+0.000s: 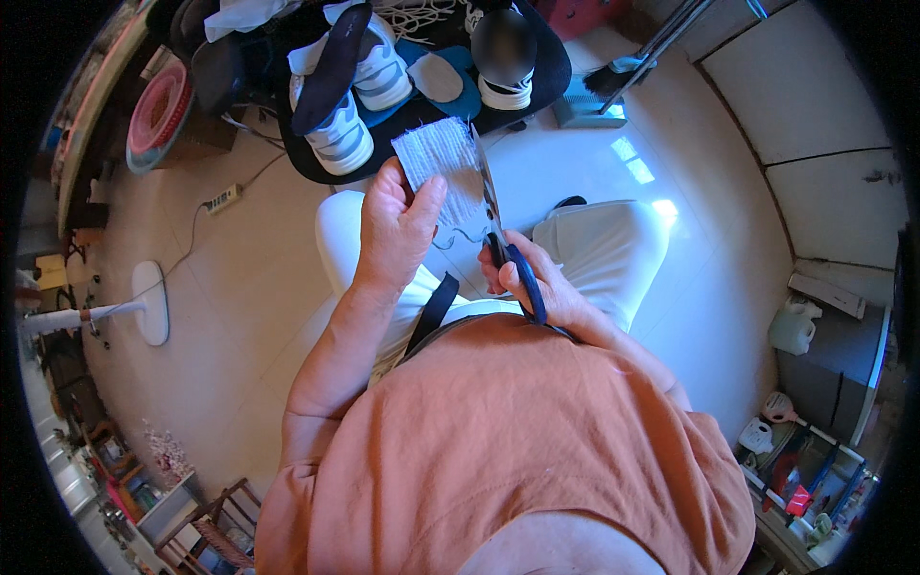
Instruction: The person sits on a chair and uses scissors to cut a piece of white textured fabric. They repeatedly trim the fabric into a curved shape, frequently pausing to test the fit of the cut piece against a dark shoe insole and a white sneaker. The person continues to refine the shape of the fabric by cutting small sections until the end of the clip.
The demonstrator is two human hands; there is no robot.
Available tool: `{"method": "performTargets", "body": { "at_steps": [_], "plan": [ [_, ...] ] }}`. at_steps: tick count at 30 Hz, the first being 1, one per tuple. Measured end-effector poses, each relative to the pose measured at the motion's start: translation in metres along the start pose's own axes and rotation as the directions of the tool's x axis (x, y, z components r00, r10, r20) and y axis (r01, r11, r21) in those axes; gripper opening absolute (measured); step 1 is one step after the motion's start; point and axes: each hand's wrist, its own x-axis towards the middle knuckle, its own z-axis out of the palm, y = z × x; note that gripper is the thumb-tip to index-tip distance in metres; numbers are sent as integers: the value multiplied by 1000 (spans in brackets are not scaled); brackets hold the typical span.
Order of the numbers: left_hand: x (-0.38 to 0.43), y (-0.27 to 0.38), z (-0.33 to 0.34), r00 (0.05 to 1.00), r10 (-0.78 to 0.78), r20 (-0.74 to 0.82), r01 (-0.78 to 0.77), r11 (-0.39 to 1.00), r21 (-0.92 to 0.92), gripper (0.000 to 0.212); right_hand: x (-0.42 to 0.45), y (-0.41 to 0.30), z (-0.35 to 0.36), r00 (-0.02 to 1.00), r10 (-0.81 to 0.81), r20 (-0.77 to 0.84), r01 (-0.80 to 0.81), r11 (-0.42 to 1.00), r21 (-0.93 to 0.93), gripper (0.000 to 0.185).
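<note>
Between the thumb and fingers of my left hand (402, 219) is a piece of pale ribbed fabric (442, 162) with frayed edges. My right hand (535, 277) grips dark blue-handled scissors (494, 208), whose blades point away from me along the fabric's right edge. Whether the blades touch the fabric I cannot tell. Loose threads hang below the cloth. Beyond my hands, on a black surface (316, 169), stand several white-and-grey sneakers (345, 144). A dark insole (334, 68) lies across the left ones, and a pale oval pad (436, 77) rests on a blue piece.
A power strip (224, 199) with a cord lies on the floor at left, near a white round-ended stand base (149, 303). Pink and blue baskets (159, 108) are at upper left. A dustpan (589, 104) and broom (611, 77) stand at upper right, near white cabinets (834, 194).
</note>
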Motion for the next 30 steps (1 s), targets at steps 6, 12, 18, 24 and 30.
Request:
{"method": "performTargets", "body": {
  "at_steps": [6,12,18,24,30],
  "plan": [
    [-5,0,1,999,-8,-41,9,999,39,20,0,5,3,1000,14,6,-15,994,109,60],
    [-3,0,-3,1000,-13,9,14,997,-72,21,-3,5,0,997,75,-30,-72,994,81,57],
    [-4,-4,-2,998,3,56,0,999,-48,22,3,1,-9,1000,30,8,-30,999,-32,68],
    [-7,-3,1,998,-19,56,22,999,-44,24,5,5,-12,999,-41,1,41,993,-115,65],
    [-8,1,2,994,-84,65,84,996,2,24,-3,6,-10,996,89,4,-89,989,120,49]
  ]
}}
